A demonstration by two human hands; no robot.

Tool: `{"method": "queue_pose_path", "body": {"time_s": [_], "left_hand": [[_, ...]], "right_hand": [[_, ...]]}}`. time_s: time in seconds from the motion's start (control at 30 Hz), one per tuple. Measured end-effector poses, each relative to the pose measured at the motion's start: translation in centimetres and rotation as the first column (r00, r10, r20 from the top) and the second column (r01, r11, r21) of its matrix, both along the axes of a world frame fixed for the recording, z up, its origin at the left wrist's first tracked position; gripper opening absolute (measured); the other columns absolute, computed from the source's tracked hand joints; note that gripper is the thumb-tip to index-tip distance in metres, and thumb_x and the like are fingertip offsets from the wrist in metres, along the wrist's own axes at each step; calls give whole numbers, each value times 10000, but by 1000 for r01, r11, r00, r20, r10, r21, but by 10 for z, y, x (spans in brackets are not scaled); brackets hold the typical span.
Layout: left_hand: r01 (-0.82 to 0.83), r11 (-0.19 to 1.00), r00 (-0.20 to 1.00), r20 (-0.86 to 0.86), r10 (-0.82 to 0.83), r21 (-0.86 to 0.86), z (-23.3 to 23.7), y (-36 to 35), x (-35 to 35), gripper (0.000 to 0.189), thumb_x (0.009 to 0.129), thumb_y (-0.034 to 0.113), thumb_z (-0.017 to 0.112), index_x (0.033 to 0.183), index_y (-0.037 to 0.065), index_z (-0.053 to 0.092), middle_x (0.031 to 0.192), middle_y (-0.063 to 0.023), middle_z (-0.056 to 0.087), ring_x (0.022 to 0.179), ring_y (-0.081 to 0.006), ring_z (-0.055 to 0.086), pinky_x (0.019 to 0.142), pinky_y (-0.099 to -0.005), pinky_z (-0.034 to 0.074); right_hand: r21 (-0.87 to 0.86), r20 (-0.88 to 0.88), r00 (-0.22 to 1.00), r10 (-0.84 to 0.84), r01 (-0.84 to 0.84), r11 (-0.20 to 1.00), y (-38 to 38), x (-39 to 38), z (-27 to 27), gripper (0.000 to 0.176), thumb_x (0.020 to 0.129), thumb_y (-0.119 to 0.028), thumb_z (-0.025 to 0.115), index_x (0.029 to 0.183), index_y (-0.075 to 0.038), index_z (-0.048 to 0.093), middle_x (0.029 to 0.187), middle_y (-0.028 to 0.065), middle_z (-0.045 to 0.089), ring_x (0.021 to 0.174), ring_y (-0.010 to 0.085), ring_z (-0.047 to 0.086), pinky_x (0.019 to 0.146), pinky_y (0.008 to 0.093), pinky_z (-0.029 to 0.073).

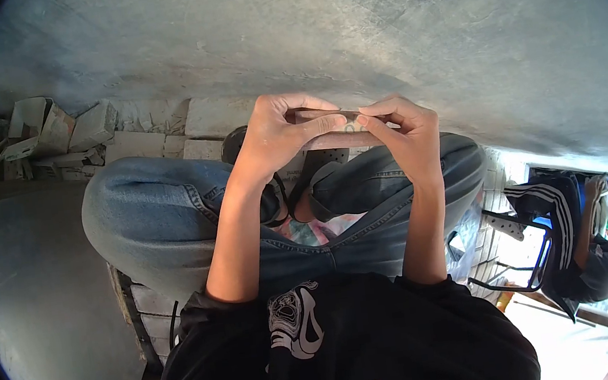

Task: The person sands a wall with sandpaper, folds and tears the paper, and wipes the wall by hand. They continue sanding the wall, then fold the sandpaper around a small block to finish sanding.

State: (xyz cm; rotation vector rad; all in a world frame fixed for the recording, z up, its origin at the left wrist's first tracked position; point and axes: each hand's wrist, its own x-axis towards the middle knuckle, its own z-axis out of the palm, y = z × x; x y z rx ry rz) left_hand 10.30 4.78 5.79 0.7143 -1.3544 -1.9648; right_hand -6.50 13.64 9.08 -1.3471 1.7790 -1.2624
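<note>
My left hand (275, 136) and my right hand (407, 132) are raised in front of my knees, a short way apart. Between them they hold a thin, flat brownish strip (343, 140), level and lengthwise from hand to hand. Both thumbs press on its middle, where a small pale, shiny patch shows between the thumb tips. The fingers curl behind its upper edge, so its ends are partly hidden. What the strip is made of I cannot make out.
A grey wall (285, 33) rises just beyond my hands. Broken blocks (95, 126) lie along its foot at left. My jeans-covered legs (161, 200) are bent below my hands. At right another person (593, 253) sits on a black-framed chair (538, 271).
</note>
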Motion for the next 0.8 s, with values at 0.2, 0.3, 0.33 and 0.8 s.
{"method": "queue_pose_path", "body": {"time_s": [0.2,0.3,0.33,0.8], "left_hand": [[5,982,1000,-9,-4,188,1,2,-1,129,773,47,699,889,-8,684,748,-65,660,649,-84,595,567,-185,463],[0,982,1000,-2,0,189,2,1,0,138,766,41,704,890,-12,681,771,-84,666,670,-95,610,577,-196,479],[-7,983,1000,-7,9,181,2,1,1,142,765,37,702,895,-14,678,780,-93,668,684,-103,618,594,-203,490],[-13,996,1000,-14,15,83,-1,1,-1,150,770,21,688,914,-16,668,823,-116,674,761,-139,645,680,-228,518]], "right_hand": [[5,-51,999,14,-14,1000,2,4,10,102,747,19,679,839,-22,697,797,28,624,701,60,591,553,164,448],[38,-35,999,22,-21,999,0,3,10,109,752,9,677,853,-25,696,806,27,630,709,62,590,565,168,465],[43,-33,999,19,-18,999,0,2,9,114,753,1,679,863,-27,694,810,29,638,705,60,590,564,165,464],[83,61,998,-20,15,996,0,2,7,135,763,-34,689,896,-13,679,779,29,668,685,30,583,541,150,442]]}}
